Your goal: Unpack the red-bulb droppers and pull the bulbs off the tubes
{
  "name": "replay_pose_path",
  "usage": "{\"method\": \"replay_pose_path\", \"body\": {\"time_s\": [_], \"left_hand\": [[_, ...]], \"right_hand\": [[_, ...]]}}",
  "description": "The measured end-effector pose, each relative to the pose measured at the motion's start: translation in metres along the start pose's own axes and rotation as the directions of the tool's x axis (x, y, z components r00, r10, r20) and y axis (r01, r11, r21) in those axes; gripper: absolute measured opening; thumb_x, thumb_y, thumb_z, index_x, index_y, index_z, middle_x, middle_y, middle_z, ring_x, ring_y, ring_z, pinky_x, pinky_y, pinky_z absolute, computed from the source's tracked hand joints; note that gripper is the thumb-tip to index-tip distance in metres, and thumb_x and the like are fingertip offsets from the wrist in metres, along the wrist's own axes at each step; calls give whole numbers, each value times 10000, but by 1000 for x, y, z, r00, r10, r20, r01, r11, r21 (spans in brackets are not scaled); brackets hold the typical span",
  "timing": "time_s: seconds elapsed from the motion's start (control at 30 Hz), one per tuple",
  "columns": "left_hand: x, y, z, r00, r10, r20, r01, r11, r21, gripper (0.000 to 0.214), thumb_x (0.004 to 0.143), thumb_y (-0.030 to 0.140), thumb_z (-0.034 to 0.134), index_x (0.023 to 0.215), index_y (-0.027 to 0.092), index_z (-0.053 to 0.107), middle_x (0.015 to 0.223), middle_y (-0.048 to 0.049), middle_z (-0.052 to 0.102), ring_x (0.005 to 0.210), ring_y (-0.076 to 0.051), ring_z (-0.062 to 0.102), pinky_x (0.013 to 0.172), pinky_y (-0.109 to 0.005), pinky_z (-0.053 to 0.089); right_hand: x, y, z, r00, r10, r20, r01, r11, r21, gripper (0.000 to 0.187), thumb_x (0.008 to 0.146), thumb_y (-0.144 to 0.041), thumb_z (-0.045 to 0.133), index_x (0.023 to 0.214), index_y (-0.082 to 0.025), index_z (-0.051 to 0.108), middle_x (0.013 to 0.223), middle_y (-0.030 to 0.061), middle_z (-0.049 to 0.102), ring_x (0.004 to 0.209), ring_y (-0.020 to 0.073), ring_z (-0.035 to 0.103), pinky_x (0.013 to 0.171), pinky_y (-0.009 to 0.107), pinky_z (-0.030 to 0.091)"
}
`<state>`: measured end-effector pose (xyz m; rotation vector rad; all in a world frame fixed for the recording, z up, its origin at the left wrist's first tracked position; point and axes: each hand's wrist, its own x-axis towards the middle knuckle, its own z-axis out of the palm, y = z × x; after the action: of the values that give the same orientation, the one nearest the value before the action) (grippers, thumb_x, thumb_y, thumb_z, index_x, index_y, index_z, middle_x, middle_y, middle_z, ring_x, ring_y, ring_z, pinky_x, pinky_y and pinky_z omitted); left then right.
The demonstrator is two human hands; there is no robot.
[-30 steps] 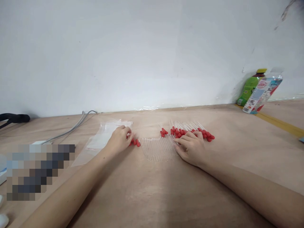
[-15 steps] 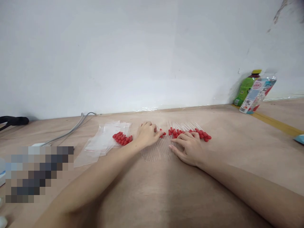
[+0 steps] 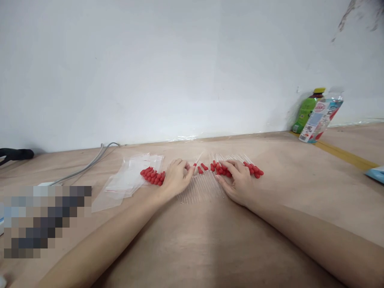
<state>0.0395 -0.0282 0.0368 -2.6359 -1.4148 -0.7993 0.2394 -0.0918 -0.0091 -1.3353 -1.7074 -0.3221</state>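
Observation:
Between the thumb and fingers of my left hand (image 3: 179, 176) is a glass dropper (image 3: 198, 159) with a red rubber bulb, its thin clear tube pointing up and right. My right hand (image 3: 238, 180) lies over the row of red-bulbed droppers (image 3: 255, 170), its fingers curved and its thumb apart from them. Red bulbs show in that gap. Near the middle, a few loose red bulbs (image 3: 204, 166) lie at the top ends of a row of clear glass tubes (image 3: 201, 190). Another cluster of red bulbs (image 3: 152, 176) sits just left of my left hand.
Clear zip bags (image 3: 124, 180) lie flat at the left, partly under the red cluster. A grey cable (image 3: 87, 167) runs toward the wall. Two bottles, one green (image 3: 306, 114) and one with a printed label (image 3: 319, 122), lean by the wall at right.
My left hand has shifted slightly left, and a red-bulbed dropper now shows in its pinch. The right hand has moved up and a little left over the red bulbs.

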Motion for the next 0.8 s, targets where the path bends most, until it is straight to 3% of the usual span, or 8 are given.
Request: {"method": "replay_pose_path", "body": {"time_s": [0.13, 0.23, 0.33, 0.53, 0.63, 0.8], "left_hand": [[-38, -19, -9, 971, 229, -65, -229, 973, 3, 158, 851, 312, 453, 793, 176, 507, 785, -34, 575, 786, -187, 505, 722, -328, 370], [-53, -26, -7, 955, 274, -109, -273, 962, 25, 142, 853, 296, 462, 785, 175, 492, 758, -30, 569, 746, -177, 497, 705, -328, 352], [-56, -23, -5, 933, 332, -141, -333, 943, 21, 132, 846, 293, 488, 786, 176, 491, 759, -25, 586, 738, -170, 505, 714, -330, 347], [-51, -12, -3, 893, 401, -202, -412, 911, -15, 122, 838, 288, 509, 854, 173, 544, 856, -44, 639, 816, -179, 538, 740, -328, 372], [-49, -9, -2, 878, 448, -168, -458, 888, -28, 221, 819, 329, 541, 990, 194, 575, 1013, -52, 642, 955, -200, 538, 833, -358, 370], [-48, -8, 3, 839, 510, -192, -525, 851, -33, 120, 827, 274, 542, 879, 213, 630, 935, -10, 685, 937, -178, 573, 899, -380, 349]], "right_hand": [[1, -2, -4, 991, -133, -23, 133, 991, -13, 584, 769, -421, 549, 1281, -184, 400, 1252, 135, 450, 1091, 270, 454, 878, 414, 373], [0, -7, -8, 955, -287, 72, 289, 957, -13, 507, 773, -433, 550, 1228, -222, 474, 1244, 109, 480, 1096, 256, 459, 907, 429, 335], [-1, -12, -9, 922, -367, 122, 369, 929, 4, 363, 798, -399, 539, 1125, -244, 555, 1190, 80, 544, 1100, 231, 469, 930, 438, 291], [-2, -16, -6, 925, -367, 102, 365, 930, 35, 130, 830, -275, 522, 839, -249, 649, 963, 14, 656, 977, 179, 534, 930, 428, 253], [-2, -17, -7, 922, -373, 101, 369, 928, 59, 120, 820, -265, 535, 817, -259, 655, 914, -4, 663, 942, 168, 540, 927, 421, 247], [-2, -23, -8, 917, -370, 152, 361, 929, 84, 142, 822, -300, 529, 890, -258, 646, 904, -2, 667, 939, 166, 542, 930, 417, 246]]}}
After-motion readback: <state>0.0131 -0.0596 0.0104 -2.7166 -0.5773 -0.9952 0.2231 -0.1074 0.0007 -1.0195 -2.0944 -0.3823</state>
